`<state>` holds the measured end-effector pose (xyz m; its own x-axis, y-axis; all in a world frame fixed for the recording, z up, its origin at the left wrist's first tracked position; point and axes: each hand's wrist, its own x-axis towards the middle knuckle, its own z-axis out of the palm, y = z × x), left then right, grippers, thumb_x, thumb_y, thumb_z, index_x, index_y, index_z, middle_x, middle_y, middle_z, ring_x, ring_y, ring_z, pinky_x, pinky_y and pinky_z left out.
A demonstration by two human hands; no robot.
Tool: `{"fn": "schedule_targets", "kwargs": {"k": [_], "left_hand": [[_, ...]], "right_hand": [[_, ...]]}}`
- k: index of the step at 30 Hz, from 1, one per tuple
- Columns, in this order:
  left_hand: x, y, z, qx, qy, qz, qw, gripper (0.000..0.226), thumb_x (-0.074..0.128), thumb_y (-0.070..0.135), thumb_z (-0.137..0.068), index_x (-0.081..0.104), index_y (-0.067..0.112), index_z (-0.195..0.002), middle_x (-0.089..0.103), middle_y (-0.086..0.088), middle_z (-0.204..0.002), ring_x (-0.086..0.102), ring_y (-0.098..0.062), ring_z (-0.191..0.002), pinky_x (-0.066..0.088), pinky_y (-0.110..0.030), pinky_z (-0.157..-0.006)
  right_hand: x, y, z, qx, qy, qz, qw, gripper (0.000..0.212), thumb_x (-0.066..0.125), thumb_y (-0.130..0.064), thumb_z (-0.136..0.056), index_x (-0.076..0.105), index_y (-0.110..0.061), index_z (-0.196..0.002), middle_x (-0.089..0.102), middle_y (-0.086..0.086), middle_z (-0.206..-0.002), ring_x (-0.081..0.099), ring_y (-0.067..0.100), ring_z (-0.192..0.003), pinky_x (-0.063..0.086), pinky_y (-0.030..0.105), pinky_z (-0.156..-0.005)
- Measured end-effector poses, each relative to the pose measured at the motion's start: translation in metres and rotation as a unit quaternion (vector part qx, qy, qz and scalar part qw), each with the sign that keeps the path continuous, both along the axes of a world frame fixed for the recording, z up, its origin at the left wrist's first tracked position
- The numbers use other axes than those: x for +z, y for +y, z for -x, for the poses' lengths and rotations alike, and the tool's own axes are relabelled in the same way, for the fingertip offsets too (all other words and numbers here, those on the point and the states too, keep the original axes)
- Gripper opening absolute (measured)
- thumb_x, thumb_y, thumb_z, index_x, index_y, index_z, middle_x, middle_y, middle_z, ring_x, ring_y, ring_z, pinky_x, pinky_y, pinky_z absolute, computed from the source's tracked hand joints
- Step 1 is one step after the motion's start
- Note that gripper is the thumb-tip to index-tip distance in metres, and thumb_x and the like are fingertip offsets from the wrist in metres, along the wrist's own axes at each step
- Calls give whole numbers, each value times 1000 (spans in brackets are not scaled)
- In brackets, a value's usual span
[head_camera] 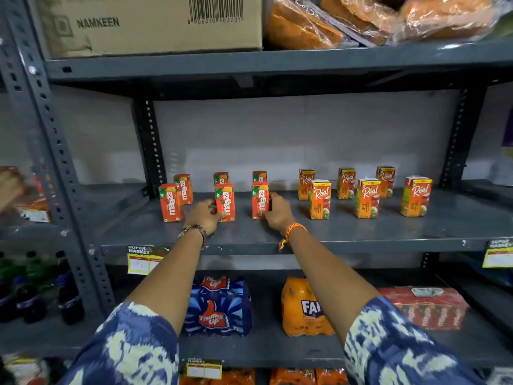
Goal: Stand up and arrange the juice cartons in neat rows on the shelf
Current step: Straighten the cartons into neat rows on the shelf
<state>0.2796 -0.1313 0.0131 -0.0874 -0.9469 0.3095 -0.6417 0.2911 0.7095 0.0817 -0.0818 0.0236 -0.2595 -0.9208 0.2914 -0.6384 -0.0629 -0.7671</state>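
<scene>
Several small orange-red Maaza cartons stand upright in two rows on the left half of the grey shelf (305,234). My left hand (205,216) grips the middle front Maaza carton (225,202) from its left side. My right hand (277,213) holds the right front Maaza carton (260,200) from its right side. Another front carton (170,202) stands free at the left, with three more behind. On the right half, several orange Real cartons (320,199) stand upright in two staggered rows.
A Namkeen cardboard box (150,23) and wrapped orange packs (361,18) sit on the shelf above. Below are a Thums Up pack (218,307), a Fanta pack (305,307) and a red pack (427,307). Grey slotted uprights (55,151) frame the bay.
</scene>
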Motion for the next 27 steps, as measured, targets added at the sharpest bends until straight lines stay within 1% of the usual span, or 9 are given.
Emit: {"fn": "schedule_targets", "kwargs": {"k": [1, 3, 9, 14, 16, 21, 27], "left_hand": [[-2, 0, 1, 0, 4, -3, 1000, 37, 68, 26, -88, 62, 12, -122, 70, -9, -121, 65, -29, -109, 49, -44, -97], [-7, -3, 1, 5, 0, 4, 1000, 36, 66, 26, -89, 61, 13, -123, 70, -10, -121, 65, -29, -109, 49, -44, -96], [-8, -5, -2, 23, 1, 19, 1000, 36, 67, 26, -89, 62, 12, -122, 71, -11, -120, 66, -31, -108, 50, -42, -93], [-9, -5, -2, 25, 15, 17, 999, 39, 65, 23, -91, 60, 11, -128, 69, -11, -123, 65, -30, -110, 50, -43, -94], [-9, -7, -2, 29, 13, 21, 999, 38, 65, 24, -91, 61, 12, -126, 70, -10, -121, 66, -30, -108, 51, -45, -96], [-10, -6, -2, 30, 14, 15, 999, 37, 64, 25, -91, 61, 14, -126, 70, -9, -120, 67, -29, -104, 53, -45, -91], [-10, -8, -1, 38, 4, 11, 999, 38, 62, 25, -92, 58, 13, -128, 68, -9, -125, 65, -30, -111, 49, -44, -94]], "right_hand": [[-2, -1, 1, -10, 2, 2, 1000, 56, 74, -13, -83, 51, -1, -133, 60, 19, -134, 56, 35, -125, 44, 43, -107], [-4, 0, 1, -22, 2, 1, 1000, 58, 73, -16, -84, 51, -1, -134, 59, 18, -135, 57, 34, -125, 44, 44, -107], [-2, 5, -1, -14, -11, -14, 1000, 57, 70, -19, -86, 50, -3, -137, 59, 16, -136, 57, 32, -125, 43, 43, -106], [-2, 5, 0, -7, -20, -23, 999, 57, 70, -19, -86, 50, -3, -137, 60, 16, -136, 57, 31, -125, 42, 44, -107], [-2, 6, 0, -5, -28, -25, 999, 57, 70, -19, -86, 50, -3, -138, 60, 15, -136, 57, 31, -126, 42, 44, -107], [-3, 6, 0, 1, -41, -23, 999, 58, 70, -20, -86, 49, -4, -138, 59, 15, -137, 57, 31, -126, 42, 43, -107], [-5, 4, 2, 2, -45, -16, 999, 58, 69, -19, -86, 49, -3, -138, 59, 15, -137, 57, 31, -126, 42, 44, -107]]}}
